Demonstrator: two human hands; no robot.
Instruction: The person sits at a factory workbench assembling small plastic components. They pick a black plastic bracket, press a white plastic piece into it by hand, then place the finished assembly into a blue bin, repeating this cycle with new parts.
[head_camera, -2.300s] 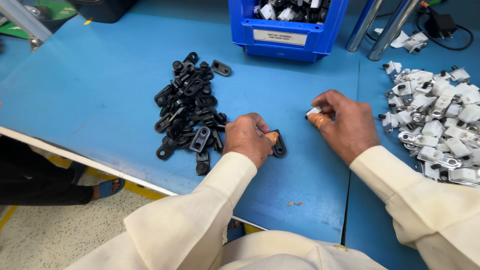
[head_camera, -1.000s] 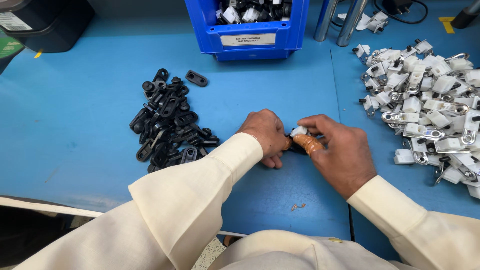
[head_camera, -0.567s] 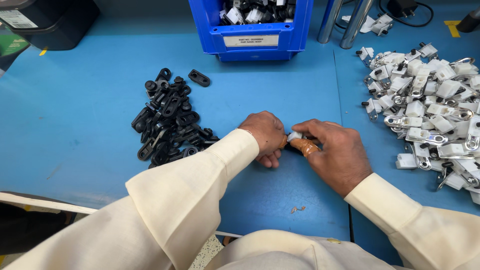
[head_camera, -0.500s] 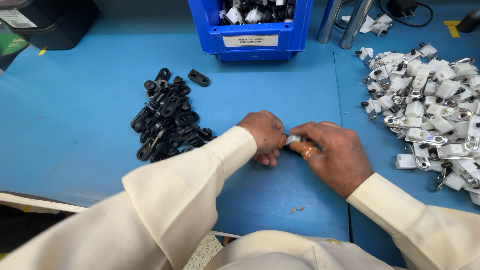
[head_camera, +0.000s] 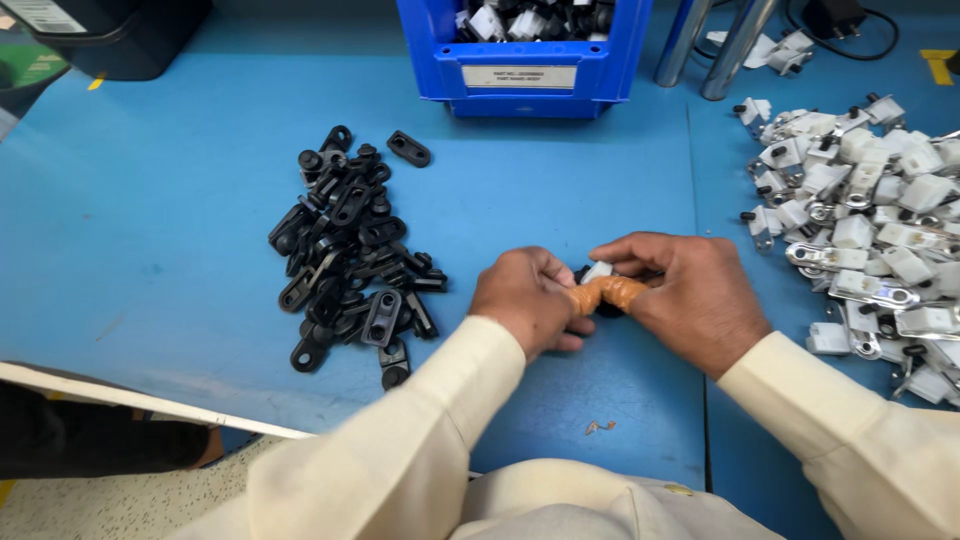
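both hands meet in the middle of the blue table (head_camera: 150, 250), close to the near edge. the left hand (head_camera: 525, 300) is curled inward with its fingers bent around something small, and the right hand (head_camera: 690, 295) is pressed right up against it from the other side, so the two are touching. pinched between them is a small white part (head_camera: 598, 271) with a bit of black showing next to it – most of it is hidden by the fingers, so i can't tell its exact shape. the right thumb wears an orange finger cot (head_camera: 610, 294), lying across toward the left hand's fingertips. both hands are closed in a grip on that little piece, neither one is loose.

just to the left of the left hand sits a pile of black flat parts (head_camera: 350, 265) with holes in them, one stray piece lying a bit apart at the top. off to the right, well apart from the hands, there's a big heap of white and metal parts (head_camera: 865, 220). at the far edge stands a blue bin (head_camera: 520, 75) holding mixed black and white pieces, with two metal posts (head_camera: 715, 45) just beside it – cream sleeves cover both arms
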